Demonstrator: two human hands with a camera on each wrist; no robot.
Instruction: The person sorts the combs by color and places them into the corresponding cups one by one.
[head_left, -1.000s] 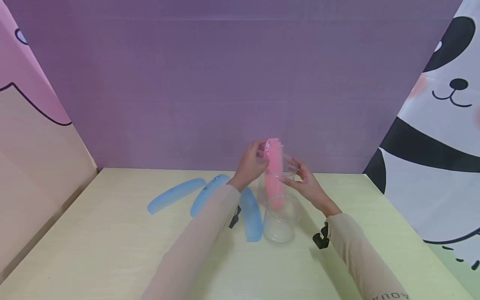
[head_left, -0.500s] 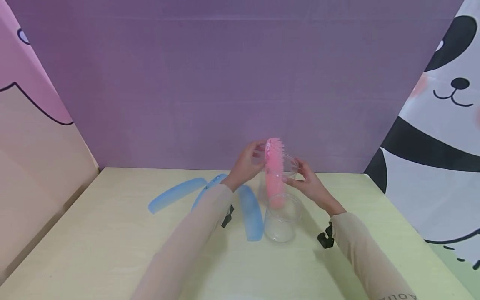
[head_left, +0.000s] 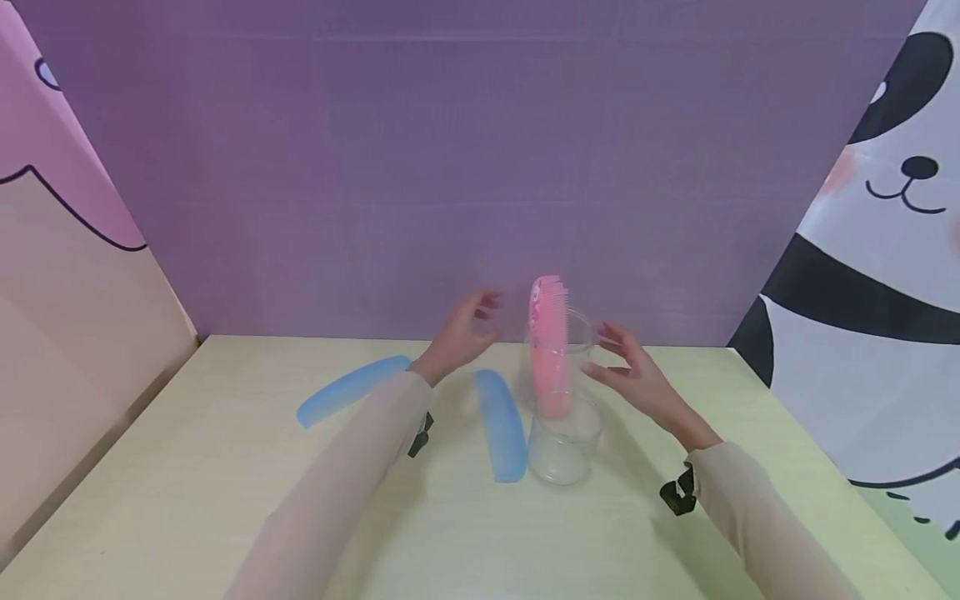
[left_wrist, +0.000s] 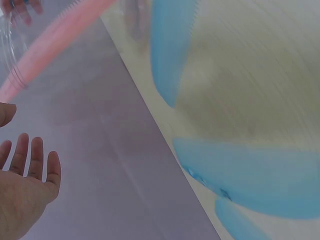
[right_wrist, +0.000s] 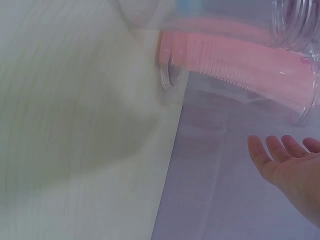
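Note:
A pink comb (head_left: 550, 342) stands upright in a clear plastic cup (head_left: 580, 327) near the table's far edge; whether more than one pink comb is there I cannot tell. In front of it is a second clear cup (head_left: 564, 462) with nothing visible inside. Left of the comb, and apart from it, my left hand (head_left: 457, 335) is in the air with loosely bent fingers, holding nothing. My right hand (head_left: 633, 379) hovers just right of the cup, fingers spread and not touching it.
A blue comb (head_left: 501, 427) lies left of the front cup, and another blue comb (head_left: 352, 389) lies farther left. A third blue comb (left_wrist: 260, 175) shows in the left wrist view; my left arm hides it from the head view. Behind the table rises a purple backdrop (head_left: 360, 183).
My left hand has let go of the pink comb and moved left. My right hand has released the back cup and drawn away to the right. The comb and cups stay put.

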